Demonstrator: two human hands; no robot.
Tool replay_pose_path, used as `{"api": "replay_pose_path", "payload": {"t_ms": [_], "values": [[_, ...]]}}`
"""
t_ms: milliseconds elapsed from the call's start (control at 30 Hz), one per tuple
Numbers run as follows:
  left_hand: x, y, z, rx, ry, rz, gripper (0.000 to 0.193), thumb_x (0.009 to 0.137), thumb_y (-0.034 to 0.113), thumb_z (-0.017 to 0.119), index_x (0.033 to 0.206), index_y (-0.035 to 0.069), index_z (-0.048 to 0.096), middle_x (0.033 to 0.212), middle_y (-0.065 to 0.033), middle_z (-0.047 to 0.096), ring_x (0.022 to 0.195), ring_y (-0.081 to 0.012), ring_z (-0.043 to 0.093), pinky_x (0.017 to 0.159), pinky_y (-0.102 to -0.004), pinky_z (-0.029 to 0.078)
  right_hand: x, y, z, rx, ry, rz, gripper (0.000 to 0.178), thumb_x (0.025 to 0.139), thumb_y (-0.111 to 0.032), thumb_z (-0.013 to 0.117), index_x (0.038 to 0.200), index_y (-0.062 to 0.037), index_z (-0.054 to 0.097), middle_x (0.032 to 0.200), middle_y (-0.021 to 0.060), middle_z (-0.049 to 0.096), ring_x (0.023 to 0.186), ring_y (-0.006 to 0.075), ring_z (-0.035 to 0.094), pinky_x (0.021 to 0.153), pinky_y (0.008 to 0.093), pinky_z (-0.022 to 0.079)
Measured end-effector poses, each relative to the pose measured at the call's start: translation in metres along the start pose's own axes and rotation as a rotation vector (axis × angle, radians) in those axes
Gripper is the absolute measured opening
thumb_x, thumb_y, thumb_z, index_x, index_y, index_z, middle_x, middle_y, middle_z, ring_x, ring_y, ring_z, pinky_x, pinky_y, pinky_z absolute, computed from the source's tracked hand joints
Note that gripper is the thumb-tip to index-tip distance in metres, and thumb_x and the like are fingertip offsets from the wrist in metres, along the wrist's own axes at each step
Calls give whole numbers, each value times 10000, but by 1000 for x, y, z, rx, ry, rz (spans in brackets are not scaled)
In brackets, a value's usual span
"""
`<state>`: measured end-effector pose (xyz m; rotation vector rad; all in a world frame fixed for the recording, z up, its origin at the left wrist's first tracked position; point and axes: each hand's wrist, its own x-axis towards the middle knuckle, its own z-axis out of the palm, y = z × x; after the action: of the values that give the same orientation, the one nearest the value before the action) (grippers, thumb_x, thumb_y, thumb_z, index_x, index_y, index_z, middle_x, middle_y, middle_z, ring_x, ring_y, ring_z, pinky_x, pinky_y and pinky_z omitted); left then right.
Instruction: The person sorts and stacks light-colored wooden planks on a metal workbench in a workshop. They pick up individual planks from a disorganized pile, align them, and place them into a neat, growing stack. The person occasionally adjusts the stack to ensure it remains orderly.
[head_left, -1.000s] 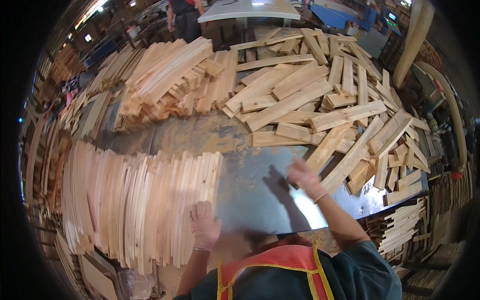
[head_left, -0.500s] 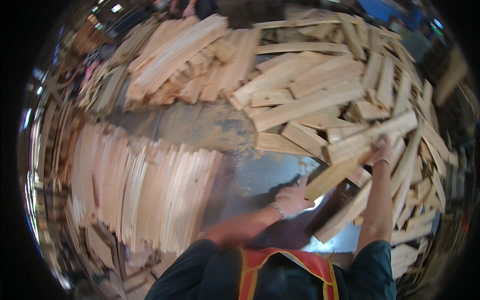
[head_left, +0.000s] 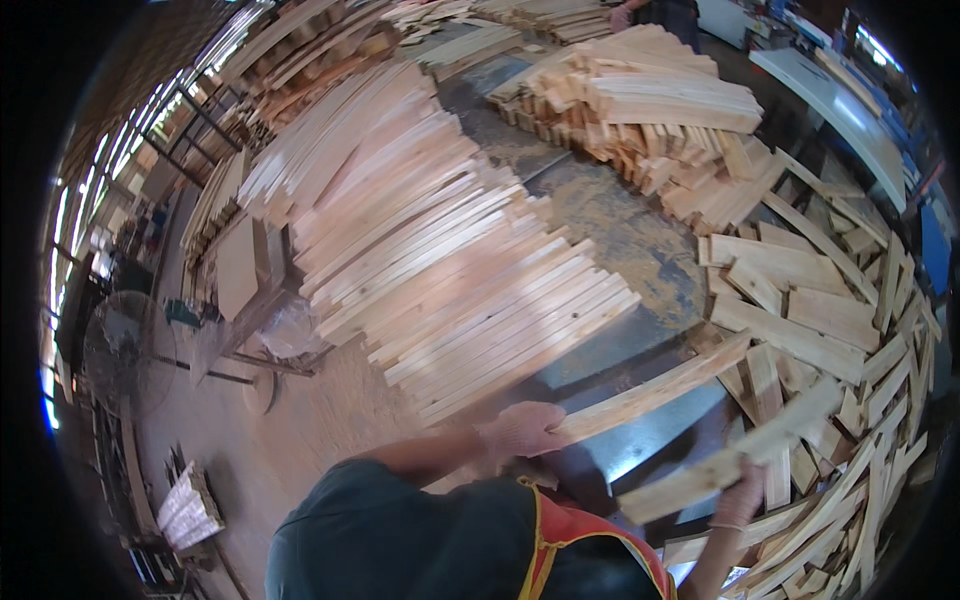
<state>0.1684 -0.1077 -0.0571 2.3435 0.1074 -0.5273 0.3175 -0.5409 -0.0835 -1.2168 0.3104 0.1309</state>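
Observation:
My left hand (head_left: 527, 430) is closed round the near end of a narrow wooden board (head_left: 650, 392), which slants away to the right over the dark metal table. Further right, my right hand (head_left: 740, 496) grips a second wooden board (head_left: 735, 457) along its near edge. That board is held at a tilt, its far end over the loose pile of boards (head_left: 800, 320). Left of the first board lies a long row of boards (head_left: 480, 300), packed side by side with uneven ends. The fingers of my right hand are partly hidden by the board.
A stack of boards (head_left: 670, 100) stands on the far side of the sawdust-strewn metal table (head_left: 635, 225). On the left are a floor fan (head_left: 128, 345) and a bundle of pale pieces (head_left: 190, 508) low down. Another person's hand (head_left: 622, 17) shows at the far edge.
My view has swung left, bringing the whole packed row into sight. My left hand, earlier with a finger extended beside a board's end, now grips a board. My right hand still holds a board.

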Motion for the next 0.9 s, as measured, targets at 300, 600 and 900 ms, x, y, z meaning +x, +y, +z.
{"api": "replay_pose_path", "payload": {"t_ms": [300, 600, 900], "values": [[-137, -68, -2, 278, 256, -108, 378, 938, 388, 671, 1200, 115, 665, 1169, -116, 682, 1046, -356, 676, 872, -480, 542, -76, 194, 243, -356, -320, 9, 418, 968, -133, 711, 1348, -12, 587, 1102, 74, 681, 949, 196, 659, 832, 347, 563], [-96, -61, 3, 383, 590, 230, 645, 783, 368, 798, 1352, 93, 668, 1418, -151, 602, 1324, -387, 562, 1078, -531, 470, -34, 116, 204, -598, -402, -16, 482, 970, -296, 728, 1374, -51, 631, 1050, 44, 662, 893, 158, 620, 789, 305, 500], [-41, 10, 34, 444, 182, 325, 737, 797, 405, 810, 1425, 79, 605, 1491, -178, 546, 1420, -386, 474, 1197, -527, 356, 16, -57, -54, -1872, 234, -97, 960, 808, -394, 827, 1609, -110, 381, 1627, 167, 445, 1512, 371, 401, 1248, 485, 320]]}}
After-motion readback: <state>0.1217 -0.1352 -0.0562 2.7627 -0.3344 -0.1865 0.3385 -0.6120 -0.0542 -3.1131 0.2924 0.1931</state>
